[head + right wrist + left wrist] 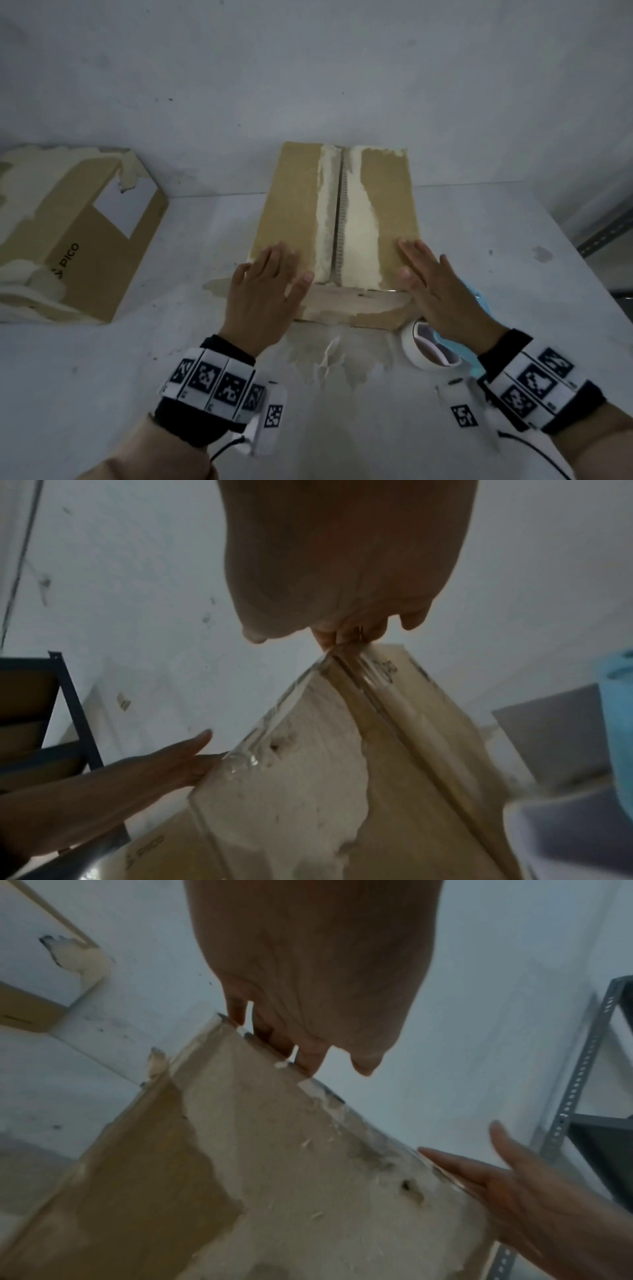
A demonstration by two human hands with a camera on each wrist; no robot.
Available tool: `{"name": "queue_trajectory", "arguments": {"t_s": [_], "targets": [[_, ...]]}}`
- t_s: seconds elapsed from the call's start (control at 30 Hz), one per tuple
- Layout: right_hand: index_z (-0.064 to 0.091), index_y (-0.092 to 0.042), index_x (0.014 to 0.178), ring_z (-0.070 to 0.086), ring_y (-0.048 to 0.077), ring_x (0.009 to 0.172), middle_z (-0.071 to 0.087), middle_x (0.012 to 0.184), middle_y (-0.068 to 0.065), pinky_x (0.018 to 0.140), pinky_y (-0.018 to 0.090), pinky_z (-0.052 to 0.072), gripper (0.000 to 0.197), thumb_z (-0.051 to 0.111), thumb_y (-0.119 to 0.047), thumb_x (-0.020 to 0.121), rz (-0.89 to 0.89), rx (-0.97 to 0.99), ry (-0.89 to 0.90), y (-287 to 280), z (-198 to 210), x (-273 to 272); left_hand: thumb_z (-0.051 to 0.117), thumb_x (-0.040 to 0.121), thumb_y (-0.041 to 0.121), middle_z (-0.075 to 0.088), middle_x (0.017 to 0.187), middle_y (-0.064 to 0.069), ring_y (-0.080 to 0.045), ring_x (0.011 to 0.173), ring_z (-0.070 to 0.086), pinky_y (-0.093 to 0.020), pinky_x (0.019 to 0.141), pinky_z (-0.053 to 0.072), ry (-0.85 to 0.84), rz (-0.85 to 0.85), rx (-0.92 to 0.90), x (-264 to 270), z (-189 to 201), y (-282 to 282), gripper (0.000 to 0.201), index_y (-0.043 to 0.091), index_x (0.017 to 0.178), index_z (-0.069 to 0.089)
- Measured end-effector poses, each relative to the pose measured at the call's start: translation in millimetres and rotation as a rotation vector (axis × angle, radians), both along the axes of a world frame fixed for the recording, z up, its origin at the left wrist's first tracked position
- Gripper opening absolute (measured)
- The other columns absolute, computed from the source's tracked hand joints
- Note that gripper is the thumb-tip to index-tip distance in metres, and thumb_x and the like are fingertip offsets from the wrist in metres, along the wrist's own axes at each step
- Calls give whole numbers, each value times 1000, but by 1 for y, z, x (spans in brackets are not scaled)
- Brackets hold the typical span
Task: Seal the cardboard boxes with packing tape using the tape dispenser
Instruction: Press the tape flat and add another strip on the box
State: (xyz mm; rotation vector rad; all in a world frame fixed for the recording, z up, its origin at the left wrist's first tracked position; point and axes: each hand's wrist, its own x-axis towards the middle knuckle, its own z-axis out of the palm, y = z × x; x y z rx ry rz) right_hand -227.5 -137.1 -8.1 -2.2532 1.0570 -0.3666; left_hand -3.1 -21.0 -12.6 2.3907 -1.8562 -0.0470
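A brown cardboard box stands mid-table, flaps down, with pale torn strips along both sides of its untaped centre seam. My left hand lies flat on the left flap near the front corner, fingers straight. On the right flap my right hand lies flat the same way. The left wrist view has my left hand's fingers on the box's top edge. In the right wrist view, clear tape shines along the front top edge. The blue tape dispenser with its tape roll lies under my right wrist.
A second cardboard box printed PICO, much torn, lies on its side at the table's left. A white wall rises just behind the boxes. A grey metal shelf stands to the right, off the table.
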Motion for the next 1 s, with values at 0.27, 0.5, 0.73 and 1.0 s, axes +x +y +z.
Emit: {"name": "queue_trajectory", "arguments": {"t_s": [0.27,0.5,0.73,1.0], "targets": [[33,-16,140,24,22,138,34,147,5,112,39,8,88,5,-74,80,159,-238,97,9,21,51,-21,78,64,29,152,-2,-21,141,25,-48,111,10,49,-128,42,-4,9,-26,91,26,144,29],[53,-6,127,50,32,122,52,134,13,101,47,37,82,-1,-58,93,230,-372,325,15,-7,59,3,94,57,60,127,-11,-27,116,58,-54,88,46,-75,-280,45,8,-11,-29,77,8,124,56],[59,-4,119,58,29,113,59,126,14,91,45,46,69,14,-51,96,167,-492,392,16,-16,58,7,92,60,61,125,-8,-22,114,60,-46,90,48,-140,-324,-79,11,-22,-30,70,11,124,44],[40,-5,133,45,29,126,46,138,15,107,37,26,75,41,-61,83,239,-532,363,10,-21,37,26,77,69,59,129,-6,-23,117,58,-47,92,47,-185,-323,-154,14,-24,-24,79,13,129,45]]}}
